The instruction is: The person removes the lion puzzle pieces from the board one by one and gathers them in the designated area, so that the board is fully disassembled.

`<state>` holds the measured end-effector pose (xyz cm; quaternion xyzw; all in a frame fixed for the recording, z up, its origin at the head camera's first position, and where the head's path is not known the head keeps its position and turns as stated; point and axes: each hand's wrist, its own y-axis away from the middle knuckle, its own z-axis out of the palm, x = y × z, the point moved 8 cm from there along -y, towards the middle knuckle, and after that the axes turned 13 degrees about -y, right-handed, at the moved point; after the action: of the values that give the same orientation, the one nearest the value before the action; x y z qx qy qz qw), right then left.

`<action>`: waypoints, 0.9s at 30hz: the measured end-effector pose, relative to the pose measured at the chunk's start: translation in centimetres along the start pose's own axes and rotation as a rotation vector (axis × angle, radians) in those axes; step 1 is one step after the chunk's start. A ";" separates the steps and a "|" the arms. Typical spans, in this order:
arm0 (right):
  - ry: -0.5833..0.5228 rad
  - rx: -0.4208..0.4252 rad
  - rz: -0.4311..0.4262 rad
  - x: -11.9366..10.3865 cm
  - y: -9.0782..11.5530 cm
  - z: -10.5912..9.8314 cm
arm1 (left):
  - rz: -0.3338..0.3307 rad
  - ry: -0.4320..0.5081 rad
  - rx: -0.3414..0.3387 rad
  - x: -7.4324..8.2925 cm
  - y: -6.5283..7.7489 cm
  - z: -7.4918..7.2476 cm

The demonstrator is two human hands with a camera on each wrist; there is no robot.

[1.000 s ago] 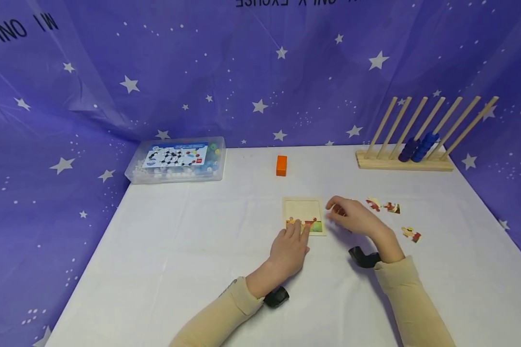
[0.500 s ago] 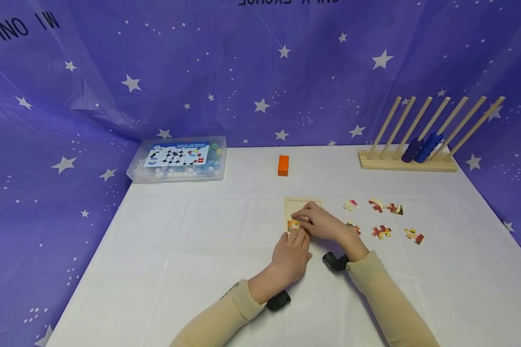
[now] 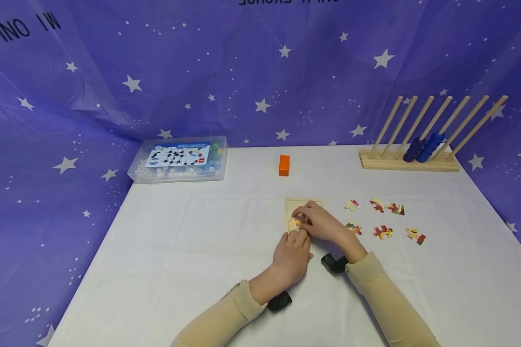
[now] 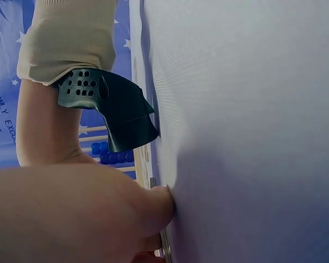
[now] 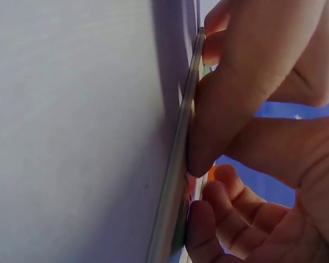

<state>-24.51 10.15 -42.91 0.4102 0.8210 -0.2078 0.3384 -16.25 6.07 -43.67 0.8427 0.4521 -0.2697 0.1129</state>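
A shallow wooden puzzle tray (image 3: 292,206) lies flat on the white table, its upper part bare wood. Along its lower edge rest the extended fingers of my left hand (image 3: 292,255), covering the bottom row of picture pieces. My right hand (image 3: 324,225) bends over the tray, finger and thumb pinching a pale yellow-orange puzzle piece (image 3: 294,224) just above the left fingertips. In the right wrist view, the tray's edge (image 5: 178,137) runs beside the fingers of both hands; the pinched piece is mostly hidden there. The left wrist view shows my left thumb (image 4: 156,211) near the table surface.
Several loose puzzle pieces (image 3: 382,232) lie right of the tray. An orange block (image 3: 284,166) stands behind it. A clear plastic box (image 3: 178,161) with a molecule label is at the back left, and a wooden peg rack (image 3: 410,163) with blue beads is at the back right.
My right hand has come left from beside the tray to over it, and loose pieces it covered now show. The left hand has stayed at the lower edge, its fingers slightly drawn back.
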 end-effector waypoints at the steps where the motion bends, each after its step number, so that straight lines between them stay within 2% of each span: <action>1: -0.009 0.001 0.004 0.0 0.0 0.0 | -0.001 -0.003 -0.002 0.0 0.0 0.0; 9: -0.077 -0.004 0.032 0.6 -0.1 0.1 | -0.013 -0.030 0.057 -0.2 -0.1 -0.3; 19: -0.229 0.019 0.052 1.1 0.0 -0.4 | -0.011 -0.034 0.107 -0.1 -0.3 -0.6; 23: -0.302 0.048 0.070 1.2 0.5 -1.6 | -0.007 -0.032 0.099 -0.1 -0.3 -0.5; 27: -0.349 0.081 0.089 0.6 1.8 -4.0 | -0.004 -0.031 0.073 0.0 -0.5 -0.4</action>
<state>-24.92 14.00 -40.71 0.4172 0.7218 -0.2934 0.4679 -16.53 6.48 -43.30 0.8411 0.4419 -0.2991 0.0884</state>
